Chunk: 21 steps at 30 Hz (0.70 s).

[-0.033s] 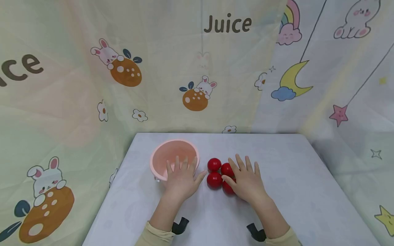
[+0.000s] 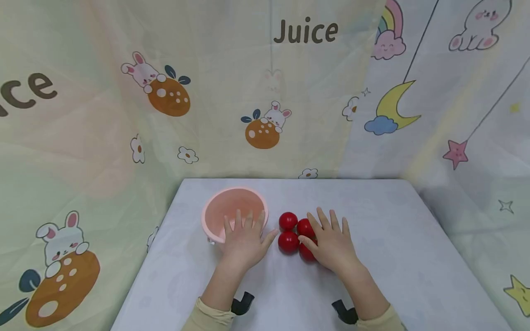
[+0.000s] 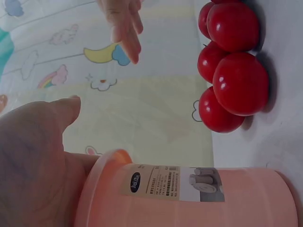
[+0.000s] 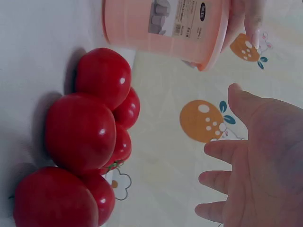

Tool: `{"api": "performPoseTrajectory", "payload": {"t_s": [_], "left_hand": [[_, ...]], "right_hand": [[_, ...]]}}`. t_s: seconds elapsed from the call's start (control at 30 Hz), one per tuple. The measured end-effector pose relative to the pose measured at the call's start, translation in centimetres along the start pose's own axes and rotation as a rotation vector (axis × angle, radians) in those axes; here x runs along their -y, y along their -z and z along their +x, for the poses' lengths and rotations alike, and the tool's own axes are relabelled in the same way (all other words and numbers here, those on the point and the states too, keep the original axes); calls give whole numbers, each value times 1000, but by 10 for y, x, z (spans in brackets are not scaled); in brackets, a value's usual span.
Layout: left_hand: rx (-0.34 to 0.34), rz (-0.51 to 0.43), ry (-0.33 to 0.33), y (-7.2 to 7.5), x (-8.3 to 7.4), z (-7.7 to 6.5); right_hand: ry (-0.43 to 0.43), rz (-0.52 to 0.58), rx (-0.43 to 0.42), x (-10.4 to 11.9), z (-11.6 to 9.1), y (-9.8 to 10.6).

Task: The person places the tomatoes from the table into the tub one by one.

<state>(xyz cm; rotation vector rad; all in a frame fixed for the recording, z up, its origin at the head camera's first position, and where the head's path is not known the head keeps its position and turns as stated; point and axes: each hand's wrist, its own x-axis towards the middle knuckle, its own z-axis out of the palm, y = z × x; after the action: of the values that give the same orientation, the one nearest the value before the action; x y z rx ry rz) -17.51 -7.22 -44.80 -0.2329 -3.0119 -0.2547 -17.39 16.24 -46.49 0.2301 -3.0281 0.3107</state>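
1. At left, a pink bucket [image 2: 232, 202] stands upright on the white tabletop [image 2: 273, 289], mouth facing up, its base apparently broad enough to keep it steady without help.

2. Above the bucket's near edge, the left hand [image 2: 246, 241] spreads wide, fingers straight and grasping nothing. Whether it brushes the bucket cannot be told, but the bucket's weight appears to rest on the tabletop rather than on those fingers.

3. Right of the bucket and apart from it, a cluster of red tomatoes [image 2: 288, 242] sits on the tabletop. The head view shows four; the wrist views show six. Packed close, neighbors touching, the round fruit probably check one another from rolling.

4. At far right, the right hand [image 2: 333, 243] is also wide, fingers fanned and holding nothing. Its outline covers part of the cluster from overhead, yet the wrist views show it raised clear, so the tabletop alone supports the tomatoes.
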Motion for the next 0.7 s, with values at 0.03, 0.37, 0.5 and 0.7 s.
{"api": "performPoseTrajectory", "payload": {"t_s": [0.03, 0.37, 0.5, 0.7], "left_hand": [[-2, -9, 1, 0, 0, 0], [-139, -297, 114, 17, 59, 10], [-248, -521, 223, 19, 101, 14], [-227, -1007, 385, -3, 137, 17]], "right_hand": [[2, 2, 1, -1, 0, -1], [-14, 243, 46, -34, -2, -8], [-96, 411, 87, -54, -8, -17], [-212, 572, 122, -79, -19, -41]]}}
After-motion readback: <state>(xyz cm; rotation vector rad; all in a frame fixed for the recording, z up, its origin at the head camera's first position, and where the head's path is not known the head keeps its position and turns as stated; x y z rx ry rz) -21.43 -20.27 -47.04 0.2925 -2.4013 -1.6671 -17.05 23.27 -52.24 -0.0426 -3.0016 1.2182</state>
